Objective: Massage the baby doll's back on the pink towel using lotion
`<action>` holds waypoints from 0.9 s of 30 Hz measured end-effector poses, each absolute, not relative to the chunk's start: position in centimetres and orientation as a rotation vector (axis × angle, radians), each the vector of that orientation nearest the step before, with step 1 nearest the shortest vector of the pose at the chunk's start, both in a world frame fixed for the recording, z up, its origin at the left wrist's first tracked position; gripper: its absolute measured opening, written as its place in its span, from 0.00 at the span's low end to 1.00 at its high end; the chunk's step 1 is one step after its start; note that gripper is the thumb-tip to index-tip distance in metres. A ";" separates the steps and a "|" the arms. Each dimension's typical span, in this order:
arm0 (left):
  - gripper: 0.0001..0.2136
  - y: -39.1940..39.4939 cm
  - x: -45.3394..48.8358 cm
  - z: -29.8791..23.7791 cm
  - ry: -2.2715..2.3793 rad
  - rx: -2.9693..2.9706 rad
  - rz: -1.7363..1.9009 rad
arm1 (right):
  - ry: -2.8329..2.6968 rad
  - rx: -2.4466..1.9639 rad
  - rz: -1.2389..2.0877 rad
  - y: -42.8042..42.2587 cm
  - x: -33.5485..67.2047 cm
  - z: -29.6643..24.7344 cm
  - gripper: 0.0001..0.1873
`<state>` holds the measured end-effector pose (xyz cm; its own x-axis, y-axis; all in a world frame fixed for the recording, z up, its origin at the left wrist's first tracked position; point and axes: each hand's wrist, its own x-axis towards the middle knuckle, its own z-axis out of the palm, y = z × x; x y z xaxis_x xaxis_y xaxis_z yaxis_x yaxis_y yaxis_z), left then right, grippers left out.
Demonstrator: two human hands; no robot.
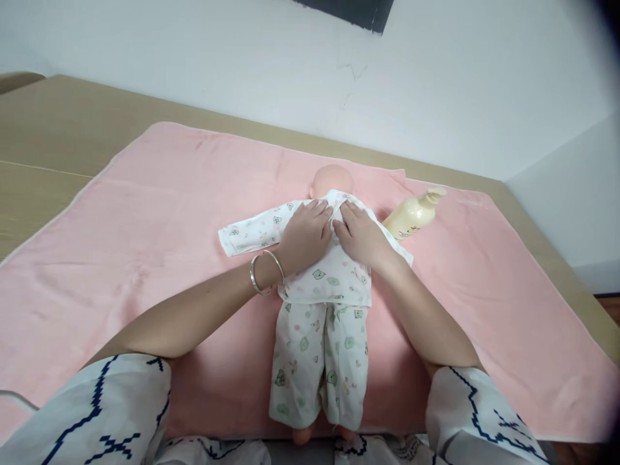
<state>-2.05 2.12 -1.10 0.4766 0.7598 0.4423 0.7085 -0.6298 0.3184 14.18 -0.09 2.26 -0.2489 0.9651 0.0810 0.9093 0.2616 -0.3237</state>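
A baby doll [323, 303] in white printed pyjamas lies on a pink towel [145, 213], its bare head [332, 179] pointing away from me. My left hand [306, 234] rests flat on the doll's upper body, fingers stretched toward the neck, a silver bangle on the wrist. My right hand [361, 234] lies flat beside it on the other shoulder, fingers extended. Both palms press on the cloth and hold nothing. One doll sleeve [252, 231] sticks out to the left.
A cream pump bottle [411, 216] lies on the towel just right of the doll's shoulder, close to my right hand. The towel covers a wooden table [43, 129] set against a white wall [242, 58]. My patterned sleeves fill the bottom corners.
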 end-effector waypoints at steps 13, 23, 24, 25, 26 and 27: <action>0.20 -0.4 -1.6 -0.8 1.392 2.773 0.789 | -2.248 -1.572 0.302 0.6 14.9 1.6 0.25; 0.22 3.8 -3.1 -1.3 1.258 2.802 0.672 | -2.252 -1.734 0.156 -2.8 12.0 1.8 0.30; 0.23 3.5 -3.0 -1.4 1.295 2.790 0.680 | -2.261 -1.725 0.157 -2.8 11.9 1.8 0.30; 0.24 3.0 -2.8 -1.4 1.337 2.774 0.687 | -2.263 -1.716 0.168 -2.5 12.1 1.7 0.30; 0.24 2.3 -2.6 -1.4 1.380 2.759 0.693 | -2.253 -1.710 0.186 -2.1 12.4 1.6 0.30; 0.25 1.5 -2.4 -1.3 1.419 2.747 0.698 | -2.234 -1.710 0.210 -1.4 12.8 1.4 0.30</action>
